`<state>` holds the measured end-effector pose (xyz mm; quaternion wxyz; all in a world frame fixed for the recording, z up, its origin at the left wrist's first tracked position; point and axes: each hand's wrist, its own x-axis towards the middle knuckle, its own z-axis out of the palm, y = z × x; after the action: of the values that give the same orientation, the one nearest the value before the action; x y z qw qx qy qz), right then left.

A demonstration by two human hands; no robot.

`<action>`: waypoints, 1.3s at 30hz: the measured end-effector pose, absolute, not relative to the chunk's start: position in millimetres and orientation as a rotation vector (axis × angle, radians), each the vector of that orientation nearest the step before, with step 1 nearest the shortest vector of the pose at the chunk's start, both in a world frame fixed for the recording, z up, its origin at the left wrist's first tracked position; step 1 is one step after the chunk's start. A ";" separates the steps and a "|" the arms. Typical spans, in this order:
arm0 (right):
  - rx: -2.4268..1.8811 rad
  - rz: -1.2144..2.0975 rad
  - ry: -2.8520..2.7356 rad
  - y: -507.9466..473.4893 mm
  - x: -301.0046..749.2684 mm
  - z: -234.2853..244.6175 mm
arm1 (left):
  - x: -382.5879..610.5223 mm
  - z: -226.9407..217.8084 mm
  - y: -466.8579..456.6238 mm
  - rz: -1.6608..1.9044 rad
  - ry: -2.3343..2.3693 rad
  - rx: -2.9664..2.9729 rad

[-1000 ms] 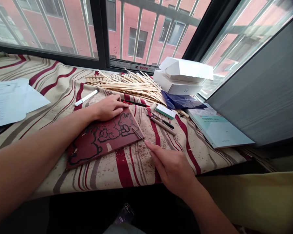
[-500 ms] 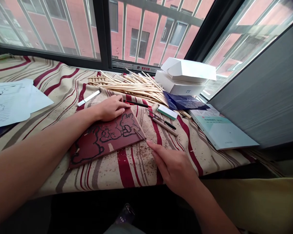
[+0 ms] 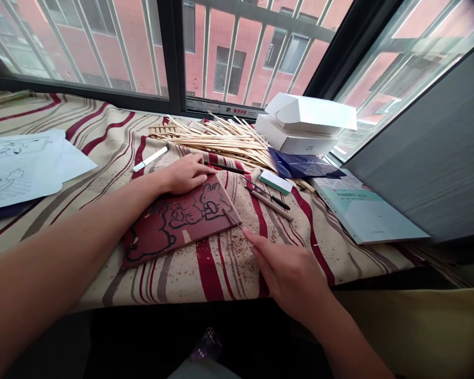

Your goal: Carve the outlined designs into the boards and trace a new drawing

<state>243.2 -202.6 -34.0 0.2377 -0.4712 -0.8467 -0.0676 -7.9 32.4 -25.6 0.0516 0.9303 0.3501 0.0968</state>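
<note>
A reddish-brown wooden board (image 3: 195, 231) lies tilted on the striped cloth, with black cartoon outlines drawn on it and a few pale carved spots. Along its far edge my left hand (image 3: 185, 173) presses down, fingers bent over the rim. My right hand (image 3: 292, 268) is closed around a thin carving tool (image 3: 232, 217), whose handle is hidden in the palm. The metal tip touches or hovers just over the board's right end; I cannot tell which. Beyond that corner lie another carving tool with a pale handle (image 3: 274, 206) and one with a black handle (image 3: 280, 202).
Pale crumbs dot the cloth (image 3: 237, 258). Behind are a white marker (image 3: 150, 159), a black-and-red pen (image 3: 231, 168), an eraser-like block (image 3: 275, 181), thin wooden sticks (image 3: 221, 139), a white box (image 3: 306, 126), dark blue sheets (image 3: 304, 164) and a book (image 3: 367, 208). Drawn papers (image 3: 23, 168) lie left.
The whole view has shifted a little, so everything appears slightly farther right. Both hands keep nearly the same places on the board, and the tool tip stays near its right end.
</note>
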 end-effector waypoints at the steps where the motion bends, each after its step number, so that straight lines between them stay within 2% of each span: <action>1: -1.284 -0.206 -2.317 -202.3 242.9 -34.0 | -7.8 -25.4 32.1 0.295 1.070 2.824; 14: -1.255 -0.126 -2.317 -200.2 245.9 -33.0 | -5.1 -25.1 30.3 0.268 1.078 2.781; 30: -1.260 -0.187 -2.314 -200.3 243.6 -33.2 | -7.7 -25.5 31.4 0.264 1.077 2.803; 39: -1.268 -0.339 -2.356 -201.7 239.7 -32.6 | -6.7 -24.8 30.2 0.264 1.075 2.805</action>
<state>239.7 -201.7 -32.6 0.2203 -0.4587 -0.8521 -0.1225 -6.7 30.2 -24.8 0.0628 0.9283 0.3559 0.0872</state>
